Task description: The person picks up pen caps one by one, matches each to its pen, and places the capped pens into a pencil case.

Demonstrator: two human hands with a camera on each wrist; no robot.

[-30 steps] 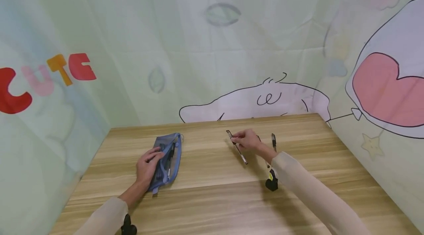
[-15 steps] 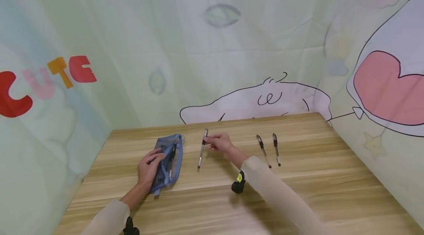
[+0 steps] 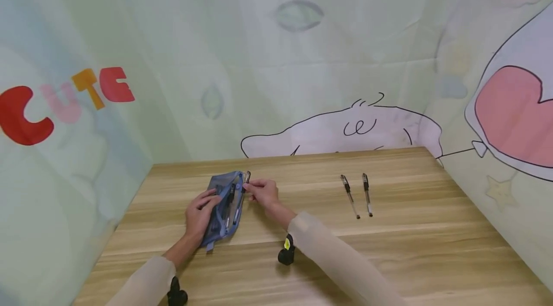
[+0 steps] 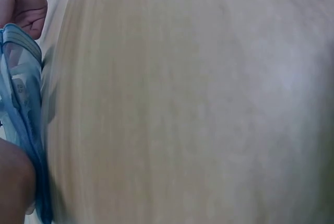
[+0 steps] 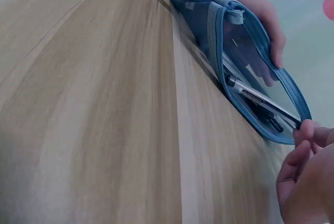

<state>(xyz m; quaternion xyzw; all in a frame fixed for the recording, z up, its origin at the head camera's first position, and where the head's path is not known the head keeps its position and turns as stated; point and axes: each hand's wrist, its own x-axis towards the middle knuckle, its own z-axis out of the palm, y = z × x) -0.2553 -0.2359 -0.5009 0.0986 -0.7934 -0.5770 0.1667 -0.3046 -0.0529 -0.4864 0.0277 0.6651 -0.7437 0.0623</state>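
A blue see-through mesh pencil case [image 3: 219, 181] lies on the wooden table with its zipped mouth apart. My left hand [image 3: 200, 215] holds its near-left edge between thumb and fingers. Between the thumb and fingertips of my right hand [image 3: 264, 194] is a clear pen with a black grip [image 5: 263, 101], pinched near one end. Its other end lies within the mouth of the case in the right wrist view. Inside the case, at least one dark pen [image 3: 229, 207] shows through. The left wrist view catches only part of the case [image 4: 23, 104] and both hands.
Two more black-capped pens, a left one [image 3: 349, 195] and a right one [image 3: 366, 194], lie side by side on the table [image 3: 302, 219] to the right. A printed curtain [image 3: 181, 56] hangs behind and beside the table. Each wrist carries a small black device [image 3: 286, 252].
My right hand has carried the pen leftward across the table, turning it on the way, to the mouth of the case. My left hand stays on the case.
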